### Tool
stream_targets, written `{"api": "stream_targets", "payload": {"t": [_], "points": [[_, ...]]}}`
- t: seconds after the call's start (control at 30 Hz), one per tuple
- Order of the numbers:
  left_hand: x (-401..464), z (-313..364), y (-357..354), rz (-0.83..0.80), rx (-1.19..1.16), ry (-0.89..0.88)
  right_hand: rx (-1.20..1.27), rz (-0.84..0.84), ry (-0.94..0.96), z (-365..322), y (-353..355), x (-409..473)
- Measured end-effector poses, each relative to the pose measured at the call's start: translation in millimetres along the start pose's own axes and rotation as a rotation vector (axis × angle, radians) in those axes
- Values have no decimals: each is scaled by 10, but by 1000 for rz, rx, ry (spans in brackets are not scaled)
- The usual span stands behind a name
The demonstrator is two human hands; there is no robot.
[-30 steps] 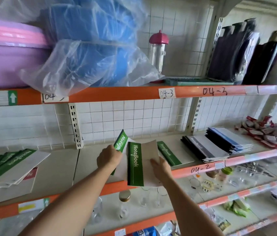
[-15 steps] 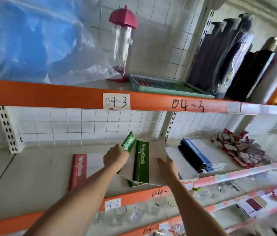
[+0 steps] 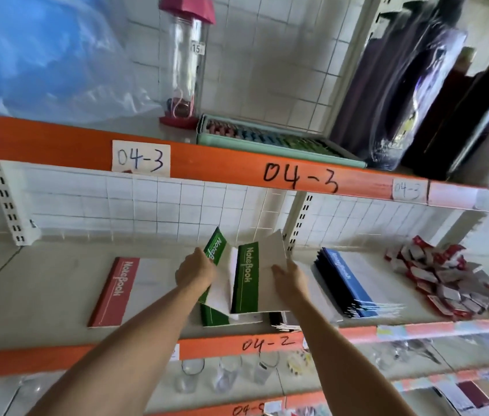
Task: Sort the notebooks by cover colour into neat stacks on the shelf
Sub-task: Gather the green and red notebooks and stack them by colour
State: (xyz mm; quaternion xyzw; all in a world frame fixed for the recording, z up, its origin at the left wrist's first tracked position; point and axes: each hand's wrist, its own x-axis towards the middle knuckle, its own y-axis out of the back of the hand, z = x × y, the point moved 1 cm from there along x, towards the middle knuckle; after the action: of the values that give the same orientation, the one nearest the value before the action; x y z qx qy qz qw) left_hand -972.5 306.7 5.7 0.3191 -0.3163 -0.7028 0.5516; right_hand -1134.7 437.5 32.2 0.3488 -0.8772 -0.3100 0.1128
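Note:
My left hand (image 3: 195,272) grips a tilted green-spined notebook (image 3: 216,250) above the middle shelf (image 3: 42,283). Beside it, my right hand (image 3: 288,275) holds another green-spined notebook (image 3: 247,280) by its white cover. Under both lies a third green notebook (image 3: 213,316), flat on the shelf near the front edge. A red-spined notebook (image 3: 115,291) lies flat to the left. To the right sits a fanned stack of blue-spined notebooks (image 3: 346,282). Dark-spined notebooks (image 3: 279,321) peek out under my right forearm.
A heap of small red-and-white packets (image 3: 444,277) fills the shelf's right end. The orange upper shelf beam (image 3: 237,172) hangs just above, carrying a pink-lidded clear bottle (image 3: 184,60), a green tray (image 3: 276,142) and dark rolls (image 3: 417,94). Glass cups (image 3: 225,376) stand on the shelf below.
The view has swung right and closer: the left green stack left view, a red notebook came in. Both hands still hold the green notebooks, raised slightly and more upright.

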Motion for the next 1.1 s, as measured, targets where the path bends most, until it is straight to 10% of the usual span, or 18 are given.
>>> {"api": "stream_targets", "payload": {"t": [0.3,0.57,1.1], "points": [[-74,-330,-132,-36,-114,164,-171,-63,131,-127,-110,168],[-190,-358,-274,-25,259,41,-186,-87,165,-139,-248,137],[153,-674,-26,-31,224,-328,-582,-200,162,-199,-915,-78]]}}
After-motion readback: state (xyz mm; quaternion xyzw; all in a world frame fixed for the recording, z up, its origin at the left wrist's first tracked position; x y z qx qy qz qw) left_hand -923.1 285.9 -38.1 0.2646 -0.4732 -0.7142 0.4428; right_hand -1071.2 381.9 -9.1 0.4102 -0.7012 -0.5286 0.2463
